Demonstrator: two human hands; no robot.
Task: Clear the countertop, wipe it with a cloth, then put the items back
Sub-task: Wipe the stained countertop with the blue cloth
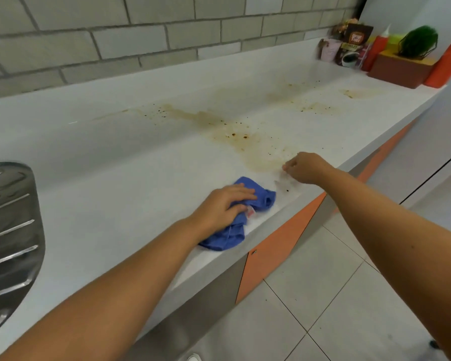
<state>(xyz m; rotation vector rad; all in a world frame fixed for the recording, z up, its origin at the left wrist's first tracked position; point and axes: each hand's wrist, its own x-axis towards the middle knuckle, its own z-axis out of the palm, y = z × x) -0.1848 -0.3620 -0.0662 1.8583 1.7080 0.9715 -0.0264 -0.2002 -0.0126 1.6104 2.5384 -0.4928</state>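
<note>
**Position.** The left hand (225, 204) lies spread on the bunched blue cloth (267, 198), fingers near straight, pressing it onto the white counter (115, 178) at lower centre of the frame. The cloth sits close to the counter's front edge. The right hand (306, 168) is just right of the cloth, at the near end of the brown stain (261, 155). Its fingers are drawn in, and whether they pinch anything cannot be told.

**Progress.** Judged as wiping begun: the stain and its dark specks run from centre frame toward the upper right, untouched.

**Risks.**
1. A stroke toward the front edge would likely push specks onto the tiled floor (323, 295).
2. The cloth is crumpled, so contact is uneven. It may smear the stain instead of lifting it.
3. The sauce bottle (378, 48), potted plant (417, 41) and coffee packet (357, 37) stand grouped at upper right, near the far patches. A long sweep there could topple the bottle.
</note>
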